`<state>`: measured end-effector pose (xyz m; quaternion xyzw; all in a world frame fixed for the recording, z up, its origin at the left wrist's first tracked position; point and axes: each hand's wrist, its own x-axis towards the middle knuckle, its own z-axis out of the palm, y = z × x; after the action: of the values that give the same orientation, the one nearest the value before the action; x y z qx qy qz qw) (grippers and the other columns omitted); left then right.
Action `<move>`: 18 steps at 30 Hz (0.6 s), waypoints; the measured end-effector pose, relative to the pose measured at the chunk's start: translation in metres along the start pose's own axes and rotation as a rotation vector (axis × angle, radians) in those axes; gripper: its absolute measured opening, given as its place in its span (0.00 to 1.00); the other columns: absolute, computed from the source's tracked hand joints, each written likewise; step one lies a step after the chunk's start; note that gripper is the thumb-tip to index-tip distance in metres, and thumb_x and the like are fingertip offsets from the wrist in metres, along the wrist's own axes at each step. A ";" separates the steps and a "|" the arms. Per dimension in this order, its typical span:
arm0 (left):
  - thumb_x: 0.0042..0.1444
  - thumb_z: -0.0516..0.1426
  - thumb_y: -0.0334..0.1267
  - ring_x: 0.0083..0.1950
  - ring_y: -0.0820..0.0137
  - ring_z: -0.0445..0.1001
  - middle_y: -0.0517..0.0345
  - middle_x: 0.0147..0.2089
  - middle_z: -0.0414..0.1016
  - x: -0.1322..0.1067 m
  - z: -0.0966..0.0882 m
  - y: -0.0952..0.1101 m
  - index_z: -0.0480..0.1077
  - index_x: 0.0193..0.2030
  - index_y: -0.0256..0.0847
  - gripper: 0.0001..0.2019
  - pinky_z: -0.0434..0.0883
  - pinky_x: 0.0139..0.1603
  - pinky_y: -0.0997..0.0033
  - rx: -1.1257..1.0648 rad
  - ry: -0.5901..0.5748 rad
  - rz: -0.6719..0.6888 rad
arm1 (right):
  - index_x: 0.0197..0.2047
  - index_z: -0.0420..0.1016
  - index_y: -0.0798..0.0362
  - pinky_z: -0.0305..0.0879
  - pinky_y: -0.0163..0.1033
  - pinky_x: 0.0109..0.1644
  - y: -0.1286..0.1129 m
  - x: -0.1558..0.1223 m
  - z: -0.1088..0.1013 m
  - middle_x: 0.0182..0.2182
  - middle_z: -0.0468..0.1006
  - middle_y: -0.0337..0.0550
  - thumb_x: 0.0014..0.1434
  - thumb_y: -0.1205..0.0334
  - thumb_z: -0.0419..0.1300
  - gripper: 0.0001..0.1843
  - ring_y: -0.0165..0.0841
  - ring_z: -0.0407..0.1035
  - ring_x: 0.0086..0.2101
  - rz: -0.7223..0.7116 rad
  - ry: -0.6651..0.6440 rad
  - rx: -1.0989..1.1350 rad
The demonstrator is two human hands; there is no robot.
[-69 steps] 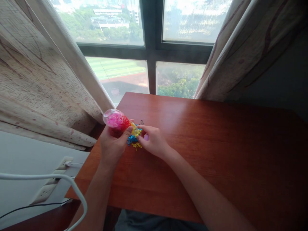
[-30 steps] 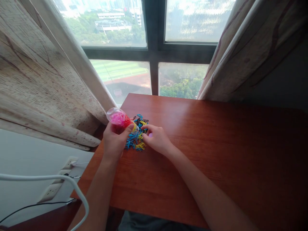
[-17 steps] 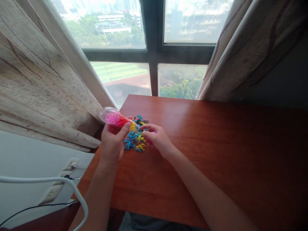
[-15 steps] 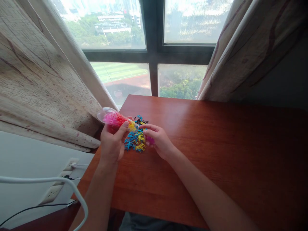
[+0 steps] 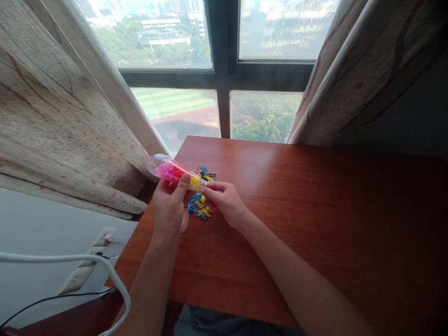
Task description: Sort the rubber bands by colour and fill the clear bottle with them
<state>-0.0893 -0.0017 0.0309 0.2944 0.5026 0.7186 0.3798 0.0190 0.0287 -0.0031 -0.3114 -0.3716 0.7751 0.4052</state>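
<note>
My left hand (image 5: 170, 203) is wrapped round a clear plastic bottle (image 5: 156, 164), its thumb lying along the upper side. The bottle is tilted, its mouth towards my right hand, and small pink, red and yellow pieces show through its wall. At the mouth, the fingers of my right hand (image 5: 227, 203) are pinched together. A small purple thing (image 5: 220, 191) shows in that hand, mostly covered by the fingers. Beneath both hands lies a pile of small blue, yellow and black loop-shaped clips (image 5: 204, 212), like bulb pins, partly hidden.
The brown wooden table (image 5: 297, 224) stands against a window with a dark frame (image 5: 222, 79). Patterned curtains (image 5: 70, 102) hang at both sides. At lower left are wall sockets (image 5: 79, 279) and a thick white cable (image 5: 70, 257).
My left hand and the bottle have shifted slightly right. My right fingers have closed in at the bottle's mouth, and the purple thing is more covered.
</note>
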 end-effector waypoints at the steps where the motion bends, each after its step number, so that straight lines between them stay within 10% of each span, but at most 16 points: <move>1: 0.43 0.71 0.44 0.44 0.60 0.81 0.52 0.38 0.82 0.000 -0.001 0.000 0.71 0.40 0.37 0.21 0.79 0.45 0.60 0.004 0.001 -0.001 | 0.33 0.78 0.57 0.50 0.30 0.20 -0.001 0.001 -0.001 0.16 0.66 0.30 0.41 0.47 0.72 0.23 0.22 0.56 0.18 0.006 -0.036 -0.024; 18: 0.45 0.70 0.40 0.46 0.61 0.80 0.48 0.46 0.81 0.024 -0.018 -0.006 0.74 0.44 0.37 0.20 0.76 0.52 0.60 0.259 -0.026 0.203 | 0.37 0.83 0.51 0.66 0.32 0.39 -0.011 0.014 -0.027 0.31 0.83 0.39 0.54 0.64 0.62 0.09 0.30 0.74 0.31 -0.384 0.164 -0.984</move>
<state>-0.1145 0.0107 0.0202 0.3996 0.5537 0.6786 0.2704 0.0381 0.0540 -0.0108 -0.4507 -0.7083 0.3943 0.3738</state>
